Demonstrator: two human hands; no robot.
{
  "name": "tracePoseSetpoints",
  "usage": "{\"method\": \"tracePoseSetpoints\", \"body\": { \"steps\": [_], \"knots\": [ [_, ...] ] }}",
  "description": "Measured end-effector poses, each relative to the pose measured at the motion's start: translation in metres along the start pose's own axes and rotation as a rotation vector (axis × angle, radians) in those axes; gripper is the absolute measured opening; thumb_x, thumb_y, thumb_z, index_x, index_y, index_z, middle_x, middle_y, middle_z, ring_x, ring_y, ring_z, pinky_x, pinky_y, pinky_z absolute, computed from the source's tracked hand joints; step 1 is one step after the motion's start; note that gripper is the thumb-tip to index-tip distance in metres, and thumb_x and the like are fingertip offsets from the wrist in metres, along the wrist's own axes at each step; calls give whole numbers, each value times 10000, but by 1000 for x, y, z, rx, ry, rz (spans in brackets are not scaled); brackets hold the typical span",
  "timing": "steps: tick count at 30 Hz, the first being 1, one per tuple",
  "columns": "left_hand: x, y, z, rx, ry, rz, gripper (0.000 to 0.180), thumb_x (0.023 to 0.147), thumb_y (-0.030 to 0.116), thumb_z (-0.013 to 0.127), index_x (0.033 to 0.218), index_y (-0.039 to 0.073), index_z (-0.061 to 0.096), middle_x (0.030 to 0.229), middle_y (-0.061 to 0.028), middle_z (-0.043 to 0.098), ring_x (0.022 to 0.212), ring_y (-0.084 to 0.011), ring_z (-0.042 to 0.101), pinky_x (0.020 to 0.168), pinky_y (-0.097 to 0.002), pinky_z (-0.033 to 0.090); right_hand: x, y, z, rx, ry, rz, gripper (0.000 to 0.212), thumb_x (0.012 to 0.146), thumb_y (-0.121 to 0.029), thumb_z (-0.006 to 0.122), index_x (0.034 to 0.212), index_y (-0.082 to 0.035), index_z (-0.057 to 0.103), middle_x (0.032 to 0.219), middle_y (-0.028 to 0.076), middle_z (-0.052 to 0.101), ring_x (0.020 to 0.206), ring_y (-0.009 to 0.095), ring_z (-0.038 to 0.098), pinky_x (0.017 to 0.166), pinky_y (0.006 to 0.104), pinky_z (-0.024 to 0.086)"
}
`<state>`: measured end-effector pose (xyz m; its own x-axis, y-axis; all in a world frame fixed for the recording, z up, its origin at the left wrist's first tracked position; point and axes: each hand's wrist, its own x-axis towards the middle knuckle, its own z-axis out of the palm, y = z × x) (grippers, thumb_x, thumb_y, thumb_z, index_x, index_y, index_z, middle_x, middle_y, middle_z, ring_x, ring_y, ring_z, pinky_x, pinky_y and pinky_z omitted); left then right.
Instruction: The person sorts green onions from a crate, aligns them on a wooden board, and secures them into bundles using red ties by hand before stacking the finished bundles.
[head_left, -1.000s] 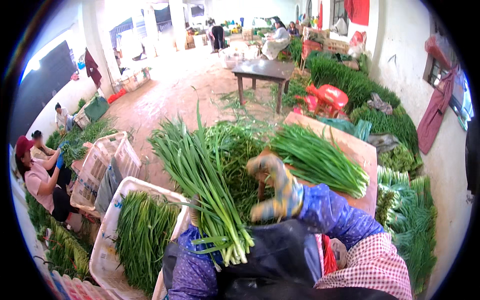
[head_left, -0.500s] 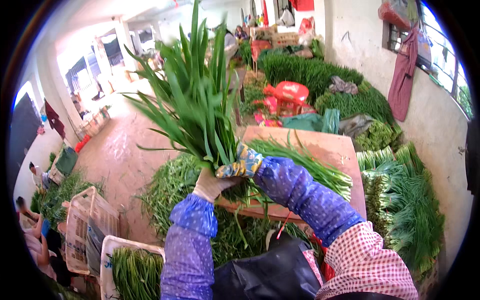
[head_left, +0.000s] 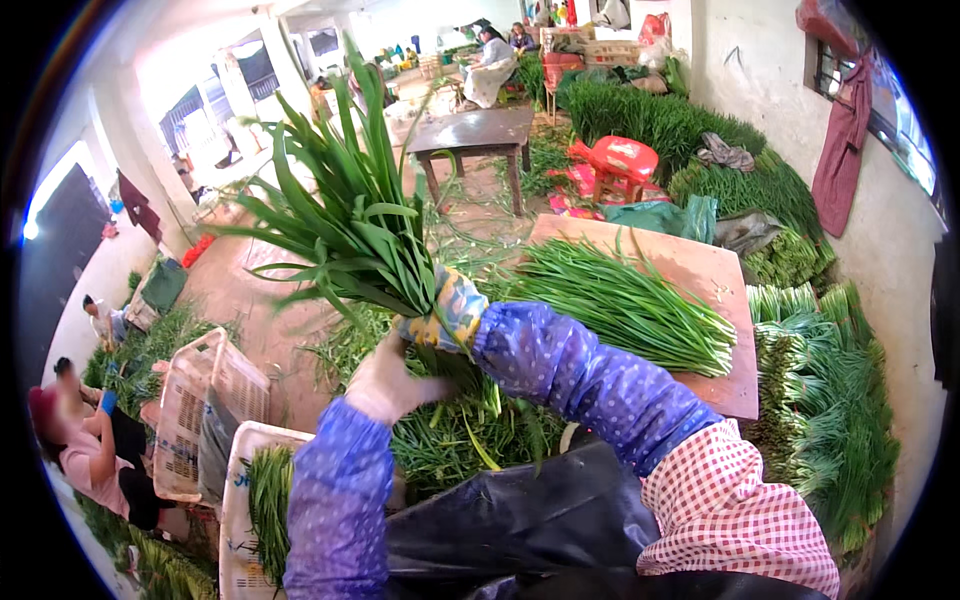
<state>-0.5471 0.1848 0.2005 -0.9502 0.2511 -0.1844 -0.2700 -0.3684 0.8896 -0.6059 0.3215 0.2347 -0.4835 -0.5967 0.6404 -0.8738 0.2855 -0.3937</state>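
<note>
A bunch of long, flat-leaved greens that look like garlic chives (head_left: 350, 205) fans out up and to the left in front of me. My right hand (head_left: 447, 308), in a yellow and blue patterned glove, is closed round its lower part. Just below that grip is my left hand (head_left: 388, 383) in a pale glove, its thumb spread out to the right; its fingertips are partly hidden and slightly blurred. Right of my hands, a layer of cut chives (head_left: 625, 305) lies on a reddish-brown tabletop (head_left: 735, 385), pale stalk ends toward the right.
Loose greens (head_left: 470, 445) heap below my hands, beside a black apron (head_left: 520, 530). Stacked bundles (head_left: 820, 400) line the right wall. Plastic crates (head_left: 215, 400) stand at left, near a seated person (head_left: 95, 440). Farther off are a red stool (head_left: 622, 165) and a dark table (head_left: 475, 130).
The bunch has swung down and left with my right hand. My left hand has come off its base and dropped lower, its thumb spreading. The view has shifted, showing more of the tabletop.
</note>
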Motion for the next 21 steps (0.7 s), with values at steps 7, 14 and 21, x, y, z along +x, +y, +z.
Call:
{"method": "tracePoseSetpoints", "body": {
  "steps": [7,14,21],
  "knots": [
    [-160,-60,-24,115,207,-350,609,750,407,687,1118,-48,521,944,-165,613,845,-222,589,700,-354,509,-60,-64,96,75,216,-507,322,754,-167,602,1076,-162,607,1052,81,609,972,259,584,815,372,484],
    [-175,-154,-45,-534,30,-261,514,798,260,658,1157,-69,494,900,-175,601,773,-210,583,674,-347,524,-175,-122,115,473,-167,-617,423,770,-228,657,1166,-117,558,1123,74,571,1106,292,521,955,429,417],
    [-231,-132,-50,-134,103,-102,531,705,204,733,1124,-51,532,888,-130,623,740,-238,617,652,-385,531,-237,-152,47,1185,-472,178,416,822,-230,685,1173,-91,511,1157,91,550,1030,249,552,914,374,443]
  ]
}}
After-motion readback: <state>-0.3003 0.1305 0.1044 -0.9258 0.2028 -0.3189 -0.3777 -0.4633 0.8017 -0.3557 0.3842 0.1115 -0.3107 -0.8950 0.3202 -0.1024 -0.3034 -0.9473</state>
